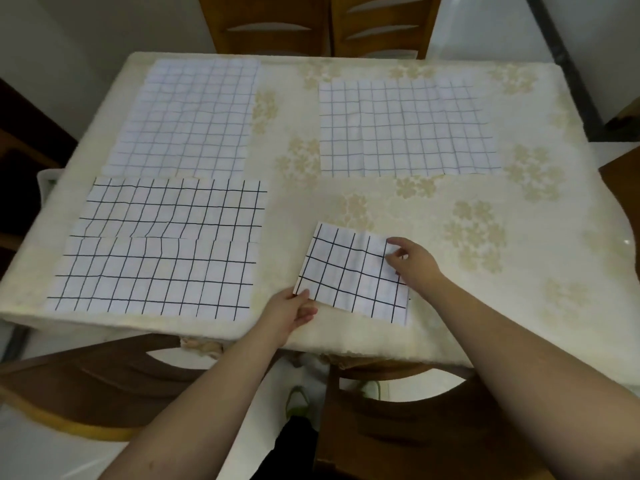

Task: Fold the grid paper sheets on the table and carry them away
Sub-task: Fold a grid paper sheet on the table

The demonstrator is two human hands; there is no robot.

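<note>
A folded grid paper sheet [349,271] lies near the table's front edge, right of centre. My left hand [291,315] pinches its near left corner, thumb on top. My right hand [412,265] pinches the sheet's right edge between thumb and fingers. Three unfolded grid sheets lie flat on the table: a bold-lined sheet [162,247] at the front left, a faint-lined sheet [187,119] at the back left, and another sheet [405,128] at the back right.
The table wears a cream floral tablecloth [485,237]. Wooden chairs stand at the far side [311,22] and at the near side [104,386], close to my body. A dark pole [561,64] leans at the back right.
</note>
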